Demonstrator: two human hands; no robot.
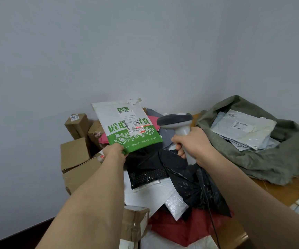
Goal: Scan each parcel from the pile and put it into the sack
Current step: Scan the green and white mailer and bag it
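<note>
Parcel: white and green mailer, held tilted upright above the pile, label facing us with a red scan line across it.
Pile: black, white and red bags heaped beside brown boxes.
Sack: grey-green, mouth open, white mailers lay inside.

parcel: smooth plastic film, slight sheen | scanner: matt plastic | sack: coarse woven cloth | boxes: matt cardboard | desk: wood
</note>
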